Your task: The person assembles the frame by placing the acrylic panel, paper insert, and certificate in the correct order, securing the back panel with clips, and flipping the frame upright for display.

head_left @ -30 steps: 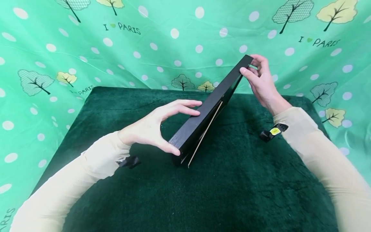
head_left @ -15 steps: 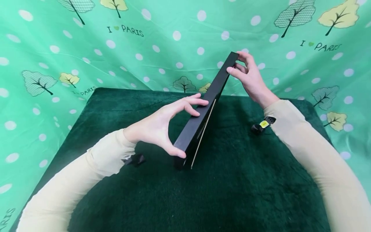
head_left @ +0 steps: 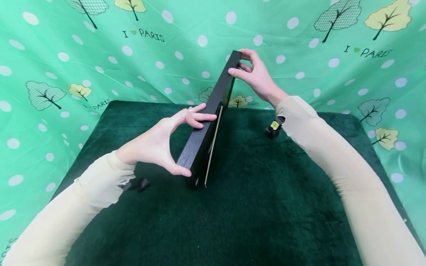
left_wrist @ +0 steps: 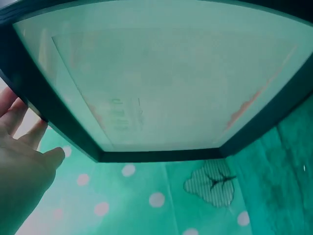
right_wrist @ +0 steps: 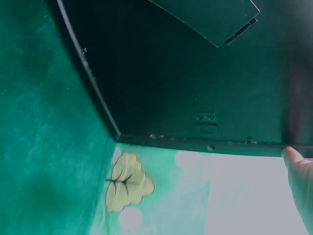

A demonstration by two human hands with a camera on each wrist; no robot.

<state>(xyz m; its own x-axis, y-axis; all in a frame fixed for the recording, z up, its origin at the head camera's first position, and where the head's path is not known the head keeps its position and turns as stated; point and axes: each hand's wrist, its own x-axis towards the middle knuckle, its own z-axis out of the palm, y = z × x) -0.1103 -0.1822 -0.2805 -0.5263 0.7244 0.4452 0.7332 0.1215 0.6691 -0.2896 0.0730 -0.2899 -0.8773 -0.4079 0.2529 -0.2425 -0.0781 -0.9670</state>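
The left hand pinches the near bottom corner of a black wood-grain picture frame, fingers spread along its edge. The right hand pinches the far top corner. The frame stands on edge, leaning, on the plush green counter; its glass front faces left, its back panel right.

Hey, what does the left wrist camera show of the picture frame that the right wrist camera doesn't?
Only the left wrist view shows the picture frame from the front: glass, a pale mat, and the left hand by its black edge. Only the right wrist view shows the dark back, a stand flap and small hanger hardware, with a fingertip of the right hand at the edge. Both show the frame's black border, the green tablecloth and the patterned backdrop.
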